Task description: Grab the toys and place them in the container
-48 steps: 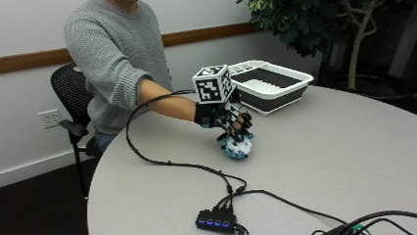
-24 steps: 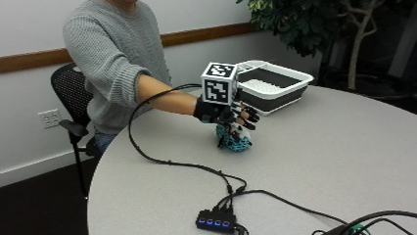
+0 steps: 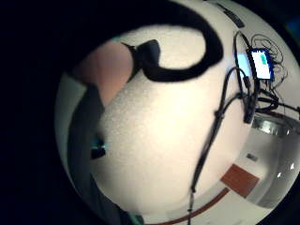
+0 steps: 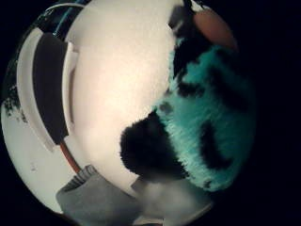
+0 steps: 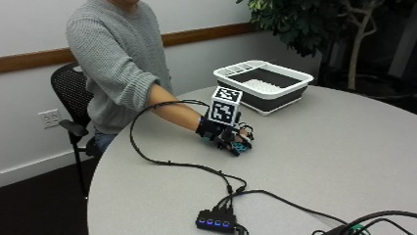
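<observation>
My gloved right hand is curled round a teal and black plush toy and holds it just above the round table. The thumb side palm view is filled by the fuzzy teal toy with black patches, close against the palm. The white container with a dark inside stands at the table's far edge, a little beyond the hand and to its right. The container also shows across the table in the thumb side palm view.
A black cable runs from the hand across the table to a small hub with blue lights near the front edge. More cables lie at the front right. A potted plant stands behind the container.
The hand has closed round the plush toy and lifted it slightly, drifting a little toward the person.
</observation>
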